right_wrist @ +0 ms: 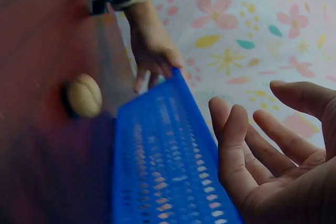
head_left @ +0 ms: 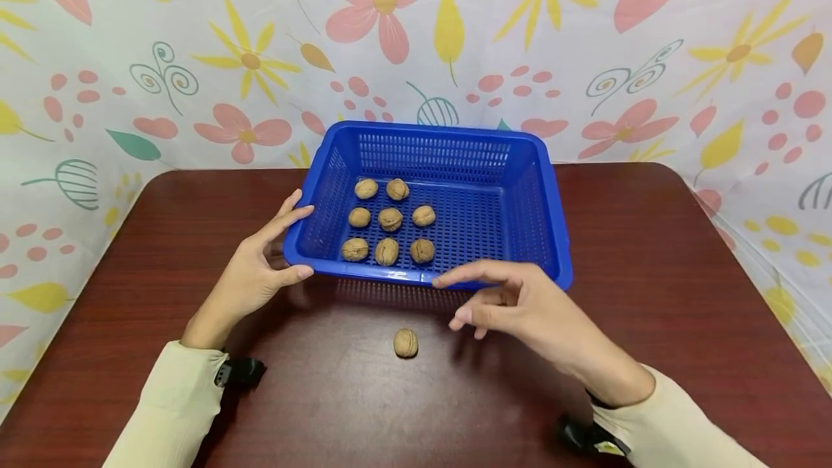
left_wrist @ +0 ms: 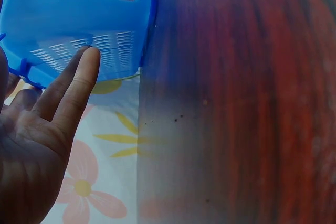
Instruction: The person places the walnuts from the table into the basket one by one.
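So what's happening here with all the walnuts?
A person sits at a dark wooden table. Their left hand touches the corner of a blue basket holding eight walnuts. Their right hand hovers open by the basket's near rim, holding nothing. One more walnut lies loose on the table.

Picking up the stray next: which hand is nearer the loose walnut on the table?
Right. The right hand hovers open just right of the loose walnut; the left hand rests farther off at the blue basket corner.
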Demonstrator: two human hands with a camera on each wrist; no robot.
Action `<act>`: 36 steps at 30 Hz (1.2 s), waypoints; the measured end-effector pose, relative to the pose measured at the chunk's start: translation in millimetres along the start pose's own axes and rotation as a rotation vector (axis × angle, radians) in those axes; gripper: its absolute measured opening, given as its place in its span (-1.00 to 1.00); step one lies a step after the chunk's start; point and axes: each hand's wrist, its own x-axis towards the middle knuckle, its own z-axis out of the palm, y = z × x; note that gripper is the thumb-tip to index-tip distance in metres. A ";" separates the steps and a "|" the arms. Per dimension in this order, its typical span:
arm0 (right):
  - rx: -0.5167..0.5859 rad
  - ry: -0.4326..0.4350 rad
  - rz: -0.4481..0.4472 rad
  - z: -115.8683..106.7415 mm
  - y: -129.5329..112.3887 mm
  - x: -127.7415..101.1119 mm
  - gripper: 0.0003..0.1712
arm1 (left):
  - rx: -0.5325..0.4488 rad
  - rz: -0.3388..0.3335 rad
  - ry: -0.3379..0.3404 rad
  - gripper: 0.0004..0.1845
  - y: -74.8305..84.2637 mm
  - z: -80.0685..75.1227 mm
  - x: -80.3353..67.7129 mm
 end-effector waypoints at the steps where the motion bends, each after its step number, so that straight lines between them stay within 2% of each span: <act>1: 0.012 -0.015 -0.006 2.3 3.7 -2.0 -0.59 | 0.000 0.001 0.001 -0.16 0.0 0.1 0.3; 8: 0.076 -0.094 0.052 19.5 32.6 -5.5 -0.59 | 0.004 -0.003 0.003 -0.17 0.7 0.6 0.1; 17: 0.078 -0.133 0.134 37.1 61.1 8.9 -0.46 | 0.013 -0.004 0.004 -0.17 1.1 -0.1 -0.7; 28: 0.087 -0.184 0.146 48.4 72.4 25.2 -0.43 | 0.002 -0.013 0.003 -0.17 1.9 0.7 0.8; 36: 0.150 -0.204 0.177 53.6 76.0 32.3 -0.47 | 0.005 -0.007 0.005 -0.17 0.8 0.6 0.6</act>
